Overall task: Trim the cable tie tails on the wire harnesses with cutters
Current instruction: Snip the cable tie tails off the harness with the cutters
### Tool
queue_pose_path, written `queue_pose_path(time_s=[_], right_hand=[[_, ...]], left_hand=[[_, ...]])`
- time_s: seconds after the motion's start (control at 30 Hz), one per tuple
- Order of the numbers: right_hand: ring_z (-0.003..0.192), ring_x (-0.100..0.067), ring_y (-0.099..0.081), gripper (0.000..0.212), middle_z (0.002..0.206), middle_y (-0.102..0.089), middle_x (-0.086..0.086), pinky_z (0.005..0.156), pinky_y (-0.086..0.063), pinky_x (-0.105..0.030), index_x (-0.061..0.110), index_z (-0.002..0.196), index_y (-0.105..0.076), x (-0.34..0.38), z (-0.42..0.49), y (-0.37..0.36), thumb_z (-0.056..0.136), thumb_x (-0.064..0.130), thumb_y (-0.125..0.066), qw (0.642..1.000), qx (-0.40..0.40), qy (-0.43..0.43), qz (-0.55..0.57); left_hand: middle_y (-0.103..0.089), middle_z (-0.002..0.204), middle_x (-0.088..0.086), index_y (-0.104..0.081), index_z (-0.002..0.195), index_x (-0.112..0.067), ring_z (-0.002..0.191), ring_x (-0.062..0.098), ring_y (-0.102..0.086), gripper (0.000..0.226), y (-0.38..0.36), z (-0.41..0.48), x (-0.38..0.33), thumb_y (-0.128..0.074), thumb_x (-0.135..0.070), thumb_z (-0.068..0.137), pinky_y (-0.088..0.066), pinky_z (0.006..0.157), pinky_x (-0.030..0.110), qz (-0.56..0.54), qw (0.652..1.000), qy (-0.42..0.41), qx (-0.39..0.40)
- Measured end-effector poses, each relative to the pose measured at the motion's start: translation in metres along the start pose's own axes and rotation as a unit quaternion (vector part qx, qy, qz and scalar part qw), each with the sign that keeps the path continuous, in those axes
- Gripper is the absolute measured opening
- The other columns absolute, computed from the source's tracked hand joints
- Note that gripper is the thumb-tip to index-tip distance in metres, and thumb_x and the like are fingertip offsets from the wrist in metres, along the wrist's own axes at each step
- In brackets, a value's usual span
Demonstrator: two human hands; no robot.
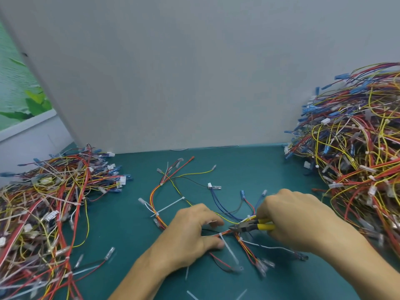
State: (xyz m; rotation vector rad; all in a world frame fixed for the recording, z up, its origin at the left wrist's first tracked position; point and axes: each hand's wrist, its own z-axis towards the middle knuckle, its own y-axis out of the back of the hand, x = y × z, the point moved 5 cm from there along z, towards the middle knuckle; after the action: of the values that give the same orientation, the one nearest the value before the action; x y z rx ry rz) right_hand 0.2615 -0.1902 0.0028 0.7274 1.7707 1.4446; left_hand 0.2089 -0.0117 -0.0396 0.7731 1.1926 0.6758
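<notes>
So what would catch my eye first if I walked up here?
Probably the huge tangle of red, yellow and blue wires heaped at the right edge, with a flatter heap at the left. Between them, on the green table, the right hand grips yellow-handled cutters, tips at a spread-out harness that the left hand holds. A long white cable tie tail juts from it further back.

You have soft, even, fairly bright light, seemingly from overhead. Only faint shadows lie on the tabletop (134,224) under your left hand (190,232) and right hand (296,219). The grey panel (173,72) leans and bows at its left edge. Below it, the left wire pile (43,213) and right wire pile (357,159) look slightly soft and smeared.
</notes>
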Motion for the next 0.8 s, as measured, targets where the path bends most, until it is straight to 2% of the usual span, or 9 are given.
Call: queue_pose_path(time_s=[0.07,0.13,0.3,0.43,0.57,0.7,0.8], right_hand=[[0.072,-0.028,-0.049,0.018,0.071,-0.035,0.007,0.056,-0.032,-0.029,0.029,0.098,-0.061,0.000,0.001,-0.001,0.085,0.024,-0.050,1.000,-0.004,0.002,-0.004],[0.072,-0.027,-0.049,0.017,0.071,-0.035,0.007,0.057,-0.033,-0.029,0.030,0.099,-0.061,0.002,0.002,-0.002,0.086,0.026,-0.050,1.000,-0.009,0.002,-0.005],[0.077,-0.028,-0.055,0.017,0.073,-0.039,0.006,0.057,-0.034,-0.030,0.030,0.101,-0.060,0.004,0.004,-0.003,0.087,0.028,-0.050,1.000,-0.013,0.004,-0.010],[0.086,-0.027,-0.060,0.013,0.092,-0.053,0.005,0.058,-0.036,-0.031,0.027,0.097,-0.058,0.007,0.005,-0.003,0.089,0.027,-0.049,0.999,-0.028,0.014,-0.005],[0.089,-0.026,-0.060,0.021,0.099,-0.052,0.006,0.059,-0.034,-0.031,0.030,0.106,-0.060,0.011,0.006,-0.003,0.090,0.026,-0.048,0.999,-0.029,0.025,-0.009],[0.089,-0.026,-0.059,0.025,0.099,-0.052,0.005,0.058,-0.033,-0.030,0.030,0.108,-0.060,0.011,0.006,-0.003,0.088,0.023,-0.048,0.999,-0.030,0.029,-0.011],[0.082,-0.027,-0.054,0.026,0.096,-0.050,0.006,0.056,-0.031,-0.030,0.030,0.106,-0.061,0.013,0.006,-0.003,0.086,0.020,-0.047,0.999,-0.027,0.033,-0.010]], left_hand=[[-0.062,0.093,-0.018,-0.069,0.102,-0.031,0.081,-0.014,-0.050,0.026,-0.001,0.001,-0.001,-0.075,-0.039,0.078,-0.032,0.072,0.004,-0.006,1.000,0.001,-0.014],[-0.065,0.091,-0.019,-0.067,0.100,-0.031,0.083,-0.010,-0.054,0.020,-0.004,0.001,-0.001,-0.069,-0.040,0.083,-0.041,0.076,0.012,-0.007,1.000,0.006,-0.017],[-0.071,0.085,-0.013,-0.069,0.097,-0.025,0.080,-0.001,-0.062,0.012,-0.005,0.005,0.009,-0.067,-0.028,0.086,-0.050,0.080,0.023,-0.070,0.994,0.076,-0.025],[-0.073,0.083,-0.002,-0.063,0.090,-0.021,0.082,0.013,-0.066,0.009,-0.004,0.008,0.017,-0.070,-0.020,0.084,-0.052,0.082,0.032,-0.156,0.979,0.129,0.010],[-0.073,0.086,0.007,-0.061,0.088,-0.017,0.089,0.026,-0.067,0.010,-0.005,0.008,0.019,-0.069,-0.015,0.084,-0.051,0.088,0.043,-0.205,0.967,0.146,0.025],[-0.073,0.084,0.003,-0.061,0.086,-0.018,0.087,0.023,-0.067,0.009,-0.005,0.008,0.019,-0.069,-0.015,0.083,-0.051,0.087,0.043,-0.197,0.969,0.147,0.024],[-0.071,0.082,0.003,-0.061,0.085,-0.018,0.076,0.016,-0.064,0.009,-0.004,0.009,0.018,-0.070,-0.016,0.083,-0.051,0.083,0.040,-0.196,0.969,0.147,0.020]])
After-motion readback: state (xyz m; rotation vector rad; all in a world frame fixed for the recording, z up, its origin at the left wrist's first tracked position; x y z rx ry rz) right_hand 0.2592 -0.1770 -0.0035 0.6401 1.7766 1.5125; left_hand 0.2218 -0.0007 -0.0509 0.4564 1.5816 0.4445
